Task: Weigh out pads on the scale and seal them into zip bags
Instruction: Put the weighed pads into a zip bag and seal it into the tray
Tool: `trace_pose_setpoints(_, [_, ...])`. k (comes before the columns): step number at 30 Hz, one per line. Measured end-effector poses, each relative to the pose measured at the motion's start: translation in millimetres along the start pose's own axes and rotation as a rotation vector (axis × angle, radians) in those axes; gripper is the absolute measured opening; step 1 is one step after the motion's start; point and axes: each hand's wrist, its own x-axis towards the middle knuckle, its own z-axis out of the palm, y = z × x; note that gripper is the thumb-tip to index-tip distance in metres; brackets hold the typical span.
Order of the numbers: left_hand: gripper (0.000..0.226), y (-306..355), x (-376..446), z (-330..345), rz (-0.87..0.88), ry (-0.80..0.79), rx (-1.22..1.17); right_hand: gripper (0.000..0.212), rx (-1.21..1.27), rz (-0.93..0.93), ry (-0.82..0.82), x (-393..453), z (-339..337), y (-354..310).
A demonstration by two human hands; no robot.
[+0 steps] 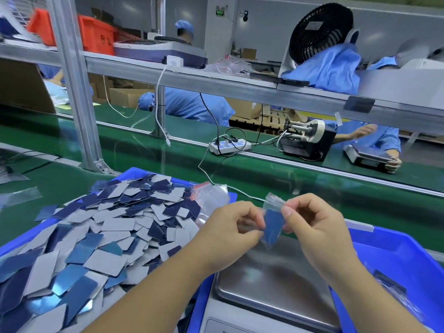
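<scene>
A small clear zip bag (272, 221) with blue pads inside hangs above the steel pan of the scale (271, 282). My left hand (228, 234) pinches its left side and lower part. My right hand (312, 222) pinches the bag's top edge between thumb and forefinger. A blue bin (134, 171) at the left is heaped with several loose blue and grey pads (101, 236). A bundle of empty zip bags (211, 200) lies on the heap's right edge.
A second blue bin (396, 255) at the right holds filled bags. Beyond lie a green conveyor belt (288, 171), a power strip (229, 145), cables, a tape dispenser and an aluminium frame post (79, 97). People in blue coats work across the belt.
</scene>
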Motion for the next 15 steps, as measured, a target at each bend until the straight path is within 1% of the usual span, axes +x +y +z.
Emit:
trace_pose_setpoints(3, [0.031, 0.1, 0.7, -0.9, -0.094, 0.018, -0.137, 0.026, -0.151, -0.125, -0.038, -1.9, -1.1, -2.3])
trace_pose_setpoints(5, [0.027, 0.7, 2.5, -3.2, -0.154, 0.036, -0.232, 0.027, -0.162, -0.17, -0.061, -0.6, -2.2, -3.6])
trace_pose_setpoints(8, [0.025, -1.0, 4.5, -3.6, -0.164, 0.026, -0.185, 0.024, -0.178, -0.16, -0.156, 2.3, -0.8, -1.0])
trace_pose_setpoints(10, [0.014, -1.5, 5.0, -1.1, -0.135, 0.027, -0.149, 0.023, -0.203, -0.143, -0.19, 2.6, 0.7, 1.7])
trace_pose_setpoints(12, [0.008, -0.4, 4.9, -0.3, -0.112, 0.047, -0.151, 0.025, -0.216, -0.143, -0.173, 2.7, -0.1, 3.4])
trace_pose_setpoints(15, [0.007, -0.3, 6.0, -3.4, -0.126, 0.086, -0.171, 0.03, -0.15, -0.102, -0.144, 1.9, -2.1, 5.3])
